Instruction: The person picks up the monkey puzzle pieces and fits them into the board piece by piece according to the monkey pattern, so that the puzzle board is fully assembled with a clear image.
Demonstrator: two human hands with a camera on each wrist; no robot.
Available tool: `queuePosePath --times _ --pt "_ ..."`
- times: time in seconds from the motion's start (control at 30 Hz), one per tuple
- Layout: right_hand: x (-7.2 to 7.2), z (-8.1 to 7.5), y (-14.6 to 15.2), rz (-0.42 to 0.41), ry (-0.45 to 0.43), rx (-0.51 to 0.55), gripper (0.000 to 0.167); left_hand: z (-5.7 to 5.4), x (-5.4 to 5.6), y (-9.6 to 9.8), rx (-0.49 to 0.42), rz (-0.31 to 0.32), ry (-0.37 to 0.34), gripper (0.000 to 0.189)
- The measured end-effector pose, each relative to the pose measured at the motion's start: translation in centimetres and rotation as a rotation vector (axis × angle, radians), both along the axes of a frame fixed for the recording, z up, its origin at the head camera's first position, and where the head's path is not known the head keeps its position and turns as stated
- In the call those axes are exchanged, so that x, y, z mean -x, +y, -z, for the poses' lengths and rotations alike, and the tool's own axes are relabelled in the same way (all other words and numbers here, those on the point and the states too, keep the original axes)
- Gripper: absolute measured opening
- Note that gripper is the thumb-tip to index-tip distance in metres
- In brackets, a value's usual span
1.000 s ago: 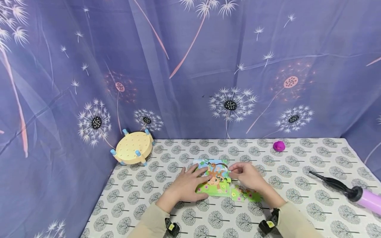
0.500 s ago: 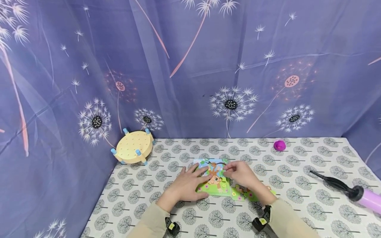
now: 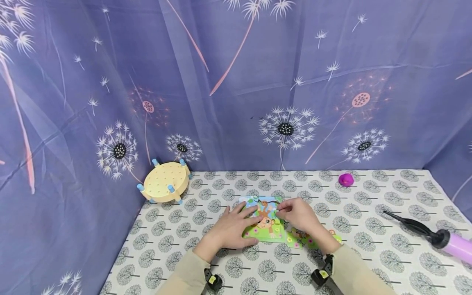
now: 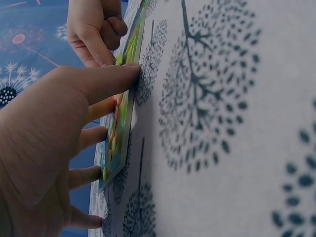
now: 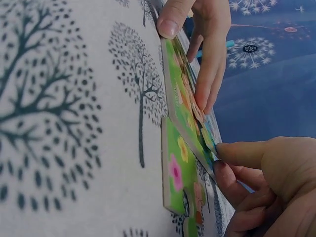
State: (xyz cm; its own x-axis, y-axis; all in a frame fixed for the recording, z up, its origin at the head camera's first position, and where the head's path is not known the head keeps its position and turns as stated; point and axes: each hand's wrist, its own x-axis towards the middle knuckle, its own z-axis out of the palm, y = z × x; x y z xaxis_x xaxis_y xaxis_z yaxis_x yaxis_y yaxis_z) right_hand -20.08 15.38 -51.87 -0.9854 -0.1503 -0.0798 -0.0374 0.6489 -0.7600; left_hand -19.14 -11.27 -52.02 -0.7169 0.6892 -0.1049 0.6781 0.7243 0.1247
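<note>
A purple dandelion-print curtain (image 3: 228, 131) fills the upper frame; tree-print cloth (image 3: 368, 209) spreads below it; a yellow pegged stand (image 3: 166, 182) leans at left-centre; a lilac-and-black tool (image 3: 442, 241) juts in at lower right; my left hand (image 3: 233, 231), fingers spread, lies over the left side of the monkey puzzle (image 3: 267, 234) at lower centre, hiding part of it; my right hand (image 3: 302, 215) pinches a piece (image 5: 210, 142) at its right edge, my wrist partly covering loose pieces (image 3: 295, 239); a small magenta object (image 3: 346, 180) sits beyond, right of centre; against a second ago, my right hand is further left, my left unmoved.
</note>
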Motion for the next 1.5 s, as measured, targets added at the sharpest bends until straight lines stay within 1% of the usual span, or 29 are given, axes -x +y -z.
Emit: queuePosePath --times 0.17,0.33,0.47,0.63,0.77,0.87,0.97,1.13,1.23,1.3,1.37,1.5 --pt "0.0 0.2 0.0 0.004 0.016 -0.004 0.014 0.0 0.0 0.1 -0.010 0.002 0.002 0.076" --pt "0.2 0.5 0.0 -0.010 0.034 0.006 0.010 0.0 0.0 0.2 -0.026 -0.001 -0.003 0.077" --pt "0.3 0.8 -0.1 -0.010 0.039 0.010 0.007 0.0 -0.1 0.5 -0.018 -0.001 0.012 0.076" --pt "0.1 0.9 0.0 -0.007 0.043 0.010 0.009 -0.2 -0.2 1.0 -0.007 0.005 0.036 0.074" --pt "-0.1 0.7 0.6 -0.008 0.032 0.018 0.012 -0.2 -0.1 1.0 -0.004 -0.004 0.027 0.073" --pt "-0.4 0.4 1.7 -0.021 0.029 0.016 0.015 -0.2 -0.2 1.0 -0.005 0.000 0.024 0.073" --pt "-1.0 -0.1 3.1 -0.069 0.009 0.052 0.022 -0.3 -0.2 1.0 -0.004 0.003 0.024 0.072" --pt "-2.3 -0.4 5.0 -0.230 -0.003 0.099 0.036 -0.4 -0.3 1.0 0.001 -0.009 0.013 0.071" --pt "-3.2 -0.3 5.7 -0.320 0.031 0.045 0.039 -0.5 -0.3 1.0 0.001 -0.013 0.014 0.071" --pt "-3.8 -0.2 6.0 -0.354 0.057 -0.004 0.042 -0.5 -0.3 1.0 -0.003 -0.011 0.016 0.071" --pt "-4.1 -0.3 6.1 -0.365 0.099 -0.079 0.047 -0.5 -0.3 0.9 -0.012 -0.004 0.022 0.070" --pt "-4.6 -0.2 6.2 -0.352 0.112 -0.147 0.055 -0.4 -0.1 0.7 -0.017 0.022 0.042 0.065"
